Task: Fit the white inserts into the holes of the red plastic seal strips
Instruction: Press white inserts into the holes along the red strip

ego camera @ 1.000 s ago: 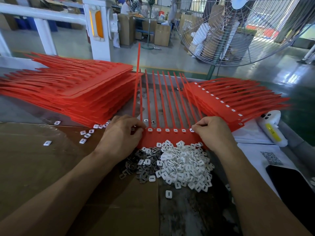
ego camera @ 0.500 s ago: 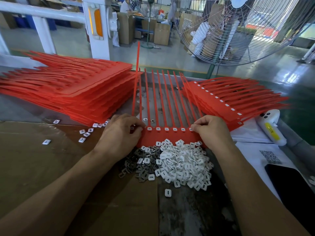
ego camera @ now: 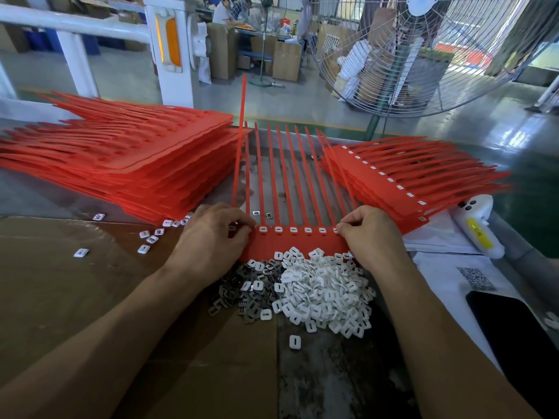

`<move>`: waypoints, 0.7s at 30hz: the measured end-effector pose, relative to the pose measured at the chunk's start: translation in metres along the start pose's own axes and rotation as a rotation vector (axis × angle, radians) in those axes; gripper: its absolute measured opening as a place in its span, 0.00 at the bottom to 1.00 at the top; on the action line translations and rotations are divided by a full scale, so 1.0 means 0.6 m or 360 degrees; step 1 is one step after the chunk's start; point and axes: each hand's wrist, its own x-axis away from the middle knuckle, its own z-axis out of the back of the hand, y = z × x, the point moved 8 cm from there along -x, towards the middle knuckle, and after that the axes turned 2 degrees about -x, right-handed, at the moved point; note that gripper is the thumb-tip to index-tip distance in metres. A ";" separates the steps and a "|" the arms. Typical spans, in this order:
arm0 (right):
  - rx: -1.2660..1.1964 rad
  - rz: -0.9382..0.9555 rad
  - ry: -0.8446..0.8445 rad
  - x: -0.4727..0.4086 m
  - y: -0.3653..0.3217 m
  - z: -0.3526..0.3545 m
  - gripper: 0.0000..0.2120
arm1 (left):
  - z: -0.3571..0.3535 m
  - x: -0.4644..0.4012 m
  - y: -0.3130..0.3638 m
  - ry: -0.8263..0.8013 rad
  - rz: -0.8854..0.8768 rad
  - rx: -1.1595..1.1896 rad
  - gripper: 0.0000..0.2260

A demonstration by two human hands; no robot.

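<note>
Big stack of red seal strips point(ego camera: 127, 164) lies on the worktop point(ego camera: 326, 373) beyond and outboard of the left hand point(ego camera: 211, 237); no white visible in its holes. Smaller stack point(ego camera: 402, 182) sits beyond and outboard of the right hand point(ego camera: 372, 234), its top strip showing a row of white inserts already seated. Cardboard sheet point(ego camera: 75, 297) lies under the left forearm. Standing fan point(ego camera: 423, 49) is far beyond the right hand, on the floor.

Working strip point(ego camera: 296, 241) spans between both hands, tails pointing away, one tail sticking up. Six fitted inserts point(ego camera: 292, 229) show in its holes between the hands. Left hand fingers are curled, pinching the strip's left end. Right hand thumb and fingers pinch the right end at the last hole; whether an insert is in that pinch can't be told.

Loose white insert pile point(ego camera: 326, 294) is just nearer than the strip, between the wrists. Grey metal clips point(ego camera: 239, 294) are mixed in beside the left wrist. White handheld device point(ego camera: 478, 225) outboard of the right hand has a yellow label, digits unclear. Dark phone point(ego camera: 514, 334) and a QR code point(ego camera: 476, 278) sit beside the right forearm.
</note>
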 end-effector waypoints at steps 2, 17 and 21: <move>-0.0047 0.0053 -0.0043 0.009 -0.002 0.004 0.04 | 0.000 0.001 0.001 0.0002 -0.0005 0.0002 0.08; 0.0128 0.0304 -0.0657 0.044 -0.030 0.012 0.06 | -0.001 0.000 -0.002 0.0001 -0.0026 -0.0031 0.07; 0.0100 0.0308 -0.0743 0.049 -0.031 0.006 0.06 | -0.001 0.001 -0.002 0.0009 -0.0035 -0.0023 0.07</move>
